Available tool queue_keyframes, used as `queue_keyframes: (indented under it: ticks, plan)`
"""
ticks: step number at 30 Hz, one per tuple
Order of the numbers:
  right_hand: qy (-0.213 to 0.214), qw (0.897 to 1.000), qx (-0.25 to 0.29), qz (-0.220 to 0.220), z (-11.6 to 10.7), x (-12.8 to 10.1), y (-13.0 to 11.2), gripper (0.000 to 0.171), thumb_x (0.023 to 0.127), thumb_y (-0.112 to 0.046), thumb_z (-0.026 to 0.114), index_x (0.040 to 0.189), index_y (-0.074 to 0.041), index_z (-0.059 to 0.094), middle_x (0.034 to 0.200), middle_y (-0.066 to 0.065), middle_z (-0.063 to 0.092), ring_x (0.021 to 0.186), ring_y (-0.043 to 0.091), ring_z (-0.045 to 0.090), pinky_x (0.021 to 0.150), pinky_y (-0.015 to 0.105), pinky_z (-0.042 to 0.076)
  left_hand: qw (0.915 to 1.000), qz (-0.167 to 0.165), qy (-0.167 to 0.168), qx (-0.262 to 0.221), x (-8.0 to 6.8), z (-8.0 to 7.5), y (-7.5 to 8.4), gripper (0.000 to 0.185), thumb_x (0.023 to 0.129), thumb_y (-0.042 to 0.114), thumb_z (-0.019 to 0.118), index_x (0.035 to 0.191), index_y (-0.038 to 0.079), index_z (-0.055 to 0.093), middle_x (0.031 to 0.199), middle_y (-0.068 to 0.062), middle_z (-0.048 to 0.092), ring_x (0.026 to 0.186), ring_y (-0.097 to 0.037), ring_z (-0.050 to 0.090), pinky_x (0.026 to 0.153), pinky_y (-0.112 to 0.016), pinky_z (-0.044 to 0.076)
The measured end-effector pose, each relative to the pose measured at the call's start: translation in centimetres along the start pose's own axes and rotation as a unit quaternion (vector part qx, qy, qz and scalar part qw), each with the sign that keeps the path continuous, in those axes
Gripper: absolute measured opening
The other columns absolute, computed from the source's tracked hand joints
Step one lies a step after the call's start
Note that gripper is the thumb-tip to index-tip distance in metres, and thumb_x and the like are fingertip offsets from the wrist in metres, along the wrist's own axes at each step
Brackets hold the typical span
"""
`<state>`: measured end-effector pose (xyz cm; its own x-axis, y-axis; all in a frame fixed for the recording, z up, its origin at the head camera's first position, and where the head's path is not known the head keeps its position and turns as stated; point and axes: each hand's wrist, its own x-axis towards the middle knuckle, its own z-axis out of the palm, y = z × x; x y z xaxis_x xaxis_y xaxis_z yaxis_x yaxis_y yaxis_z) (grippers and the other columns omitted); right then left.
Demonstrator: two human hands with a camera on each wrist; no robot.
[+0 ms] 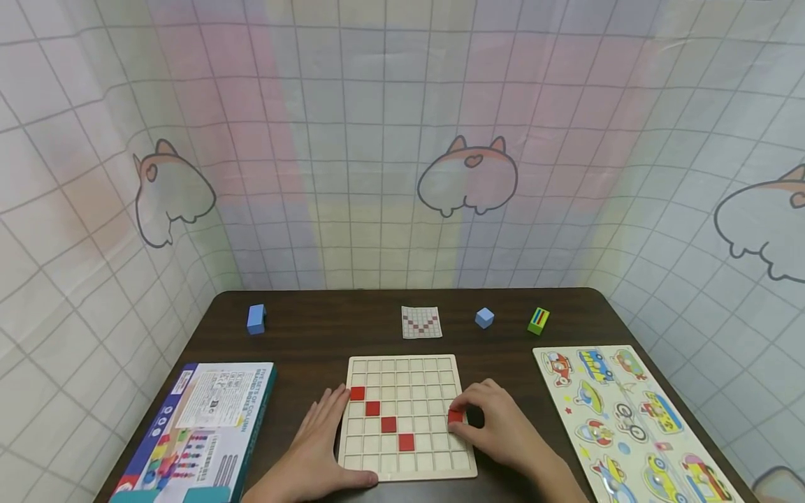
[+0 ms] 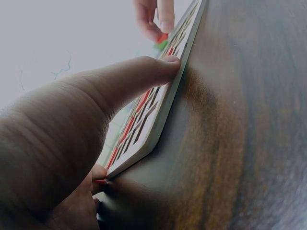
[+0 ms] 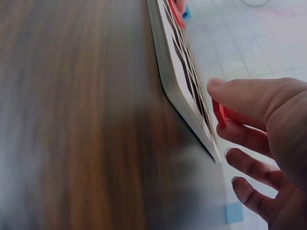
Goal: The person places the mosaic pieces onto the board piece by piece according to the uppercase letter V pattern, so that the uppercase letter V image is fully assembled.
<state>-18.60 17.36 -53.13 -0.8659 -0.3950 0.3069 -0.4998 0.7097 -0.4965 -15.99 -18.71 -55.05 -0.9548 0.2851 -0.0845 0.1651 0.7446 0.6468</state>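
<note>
A cream square grid board [image 1: 402, 373] lies on the table in the head view. Several red square tiles [image 1: 388, 424] form a diagonal on it, stepping down from the left edge towards the front middle. My left hand [image 1: 314, 450] rests along the board's left side with fingers extended; its thumb [image 2: 165, 72] touches the front rim in the left wrist view. Between thumb and fingers, my right hand [image 1: 499, 423] pinches another red tile [image 3: 219, 112], over the board's right edge. That tile is tilted up on its side in the right wrist view.
A small card with a grid pattern [image 1: 422, 323] lies behind the board. Along the back are a blue block [image 1: 256, 319], a blue cube [image 1: 484, 318] and a green striped block [image 1: 538, 321]. A box [image 1: 207, 426] stands left, a vehicle puzzle board [image 1: 619, 419] right.
</note>
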Motion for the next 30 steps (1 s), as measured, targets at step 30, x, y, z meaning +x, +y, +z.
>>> queue_keyframes:
  ticks: [30]
  plan:
    - [-0.075,0.997,0.017,-0.024,2.6,2.9,-3.2,0.016,0.091,-0.031,0.093,0.104,-0.031,0.084,0.108,-0.018,0.075,0.104,0.006,0.055,0.097,0.041,0.052,1.0,-0.006,-0.005,-0.003,0.0,0.0,0.1,0.153,0.063,0.086,0.091,0.179,0.013,0.021,0.187,-0.011,0.021,0.175,-0.042,0.008,0.139,-0.071,0.006]
